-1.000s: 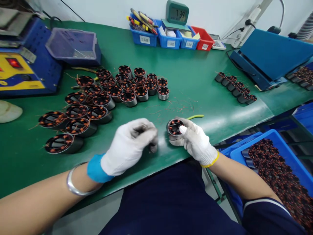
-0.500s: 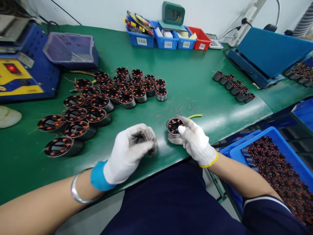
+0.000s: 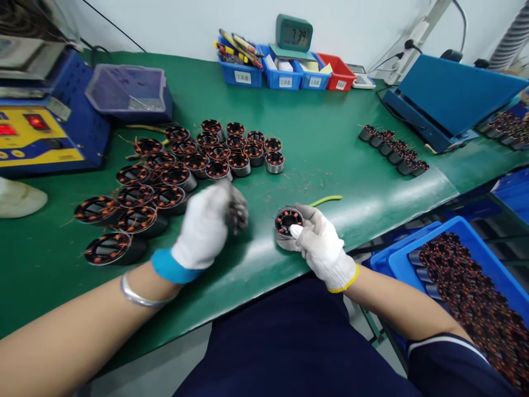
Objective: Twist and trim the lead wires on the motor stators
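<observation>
your right hand (image 3: 320, 242) pinching a copper-wound ring (image 3: 281, 221) at the desk (image 3: 256, 270), left hand (image 3: 206, 223) kinda blurry, can't tell its grip

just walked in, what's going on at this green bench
The person's right hand holds a copper-wound metal ring at the green bench. The left hand, blurred, is near a cluster of similar rings; whether it holds anything is unclear. Loose wire scraps lie beyond the held ring, and a blue bin at the right contains many more.
</observation>
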The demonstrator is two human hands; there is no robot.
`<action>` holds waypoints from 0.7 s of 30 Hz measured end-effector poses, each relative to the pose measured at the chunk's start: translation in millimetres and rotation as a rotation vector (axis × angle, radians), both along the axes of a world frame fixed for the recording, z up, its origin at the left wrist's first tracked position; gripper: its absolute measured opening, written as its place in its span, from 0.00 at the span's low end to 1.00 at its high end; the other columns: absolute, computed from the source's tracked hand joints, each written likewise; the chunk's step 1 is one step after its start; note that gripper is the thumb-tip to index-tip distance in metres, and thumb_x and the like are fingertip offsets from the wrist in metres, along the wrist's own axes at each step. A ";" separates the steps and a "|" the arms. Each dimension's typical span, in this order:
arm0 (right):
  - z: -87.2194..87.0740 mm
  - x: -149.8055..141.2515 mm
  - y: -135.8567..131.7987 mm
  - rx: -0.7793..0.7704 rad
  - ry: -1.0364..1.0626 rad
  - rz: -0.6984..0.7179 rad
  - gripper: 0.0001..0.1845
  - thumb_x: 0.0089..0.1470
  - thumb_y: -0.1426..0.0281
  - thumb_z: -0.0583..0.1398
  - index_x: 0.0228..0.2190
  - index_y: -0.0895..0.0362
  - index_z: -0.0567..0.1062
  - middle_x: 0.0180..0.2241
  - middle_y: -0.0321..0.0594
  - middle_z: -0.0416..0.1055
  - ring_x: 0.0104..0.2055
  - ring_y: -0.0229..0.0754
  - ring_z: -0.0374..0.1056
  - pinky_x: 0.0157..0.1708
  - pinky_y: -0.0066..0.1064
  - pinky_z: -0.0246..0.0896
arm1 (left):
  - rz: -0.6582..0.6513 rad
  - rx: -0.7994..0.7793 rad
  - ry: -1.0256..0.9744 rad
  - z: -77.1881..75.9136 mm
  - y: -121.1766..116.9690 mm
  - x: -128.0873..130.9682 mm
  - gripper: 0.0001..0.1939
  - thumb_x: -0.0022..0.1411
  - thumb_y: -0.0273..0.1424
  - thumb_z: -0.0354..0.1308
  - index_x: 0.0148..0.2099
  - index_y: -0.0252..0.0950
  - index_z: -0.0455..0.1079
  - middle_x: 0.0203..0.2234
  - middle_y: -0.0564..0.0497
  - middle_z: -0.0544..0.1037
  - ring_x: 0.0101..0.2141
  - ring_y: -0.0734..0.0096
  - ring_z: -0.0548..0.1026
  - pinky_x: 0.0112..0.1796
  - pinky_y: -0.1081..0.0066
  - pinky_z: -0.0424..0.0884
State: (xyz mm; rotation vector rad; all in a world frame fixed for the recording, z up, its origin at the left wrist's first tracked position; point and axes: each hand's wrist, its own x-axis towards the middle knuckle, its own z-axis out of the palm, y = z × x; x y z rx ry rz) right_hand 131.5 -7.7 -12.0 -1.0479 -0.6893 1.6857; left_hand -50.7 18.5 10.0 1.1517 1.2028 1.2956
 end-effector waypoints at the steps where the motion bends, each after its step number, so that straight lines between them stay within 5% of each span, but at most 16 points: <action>1: -0.7 -3.0 -0.7 -0.002 0.000 0.007 0.33 0.35 0.66 0.73 0.42 0.53 0.65 0.40 0.39 0.72 0.36 0.40 0.72 0.34 0.36 0.73 | -0.127 -0.033 0.112 -1.2 -3.1 3.3 0.18 0.57 0.46 0.59 0.25 0.37 0.66 0.16 0.57 0.67 0.17 0.76 0.64 0.19 0.72 0.58; 3: -1.8 -7.8 -3.0 0.009 -0.005 0.031 0.33 0.36 0.65 0.72 0.43 0.53 0.65 0.39 0.39 0.72 0.36 0.39 0.72 0.33 0.35 0.73 | -0.224 -0.059 0.256 -1.1 -11.1 11.2 0.17 0.53 0.40 0.63 0.22 0.36 0.63 0.16 0.58 0.64 0.19 0.78 0.62 0.22 0.72 0.59; 5: -2.5 -9.7 -6.0 0.024 -0.004 0.034 0.34 0.36 0.64 0.73 0.43 0.53 0.65 0.38 0.39 0.72 0.36 0.40 0.72 0.33 0.35 0.73 | -0.165 -0.061 0.266 1.0 -15.3 14.5 0.18 0.54 0.37 0.62 0.20 0.36 0.60 0.15 0.58 0.61 0.19 0.79 0.60 0.23 0.72 0.58; 10: -2.7 -4.9 -11.4 0.001 0.034 -0.008 0.36 0.36 0.63 0.73 0.45 0.53 0.64 0.41 0.39 0.71 0.36 0.39 0.72 0.37 0.41 0.74 | 0.238 0.091 0.021 0.9 0.1 -4.2 0.21 0.61 0.45 0.54 0.22 0.40 0.56 0.14 0.58 0.57 0.15 0.77 0.59 0.18 0.71 0.55; 13: -2.9 -4.4 -12.2 0.012 0.008 -0.008 0.35 0.35 0.63 0.74 0.43 0.53 0.64 0.40 0.40 0.71 0.38 0.41 0.72 0.37 0.40 0.74 | 0.080 0.115 0.135 -2.1 2.7 -3.8 0.20 0.58 0.50 0.54 0.27 0.40 0.62 0.17 0.57 0.65 0.18 0.75 0.63 0.20 0.71 0.59; 17: -5.2 -7.2 -13.5 0.023 -0.008 0.026 0.35 0.33 0.64 0.74 0.42 0.53 0.66 0.38 0.39 0.71 0.37 0.42 0.72 0.36 0.40 0.74 | -0.173 0.012 0.305 0.5 -9.5 12.2 0.14 0.54 0.38 0.63 0.24 0.36 0.64 0.18 0.58 0.65 0.21 0.78 0.62 0.23 0.73 0.61; 21: -5.5 -4.4 -14.7 0.024 0.081 0.004 0.34 0.34 0.64 0.74 0.41 0.53 0.65 0.39 0.38 0.72 0.34 0.39 0.72 0.37 0.42 0.75 | 0.121 0.047 0.083 4.8 -5.5 3.0 0.15 0.59 0.37 0.57 0.23 0.38 0.61 0.15 0.59 0.63 0.17 0.79 0.62 0.20 0.73 0.60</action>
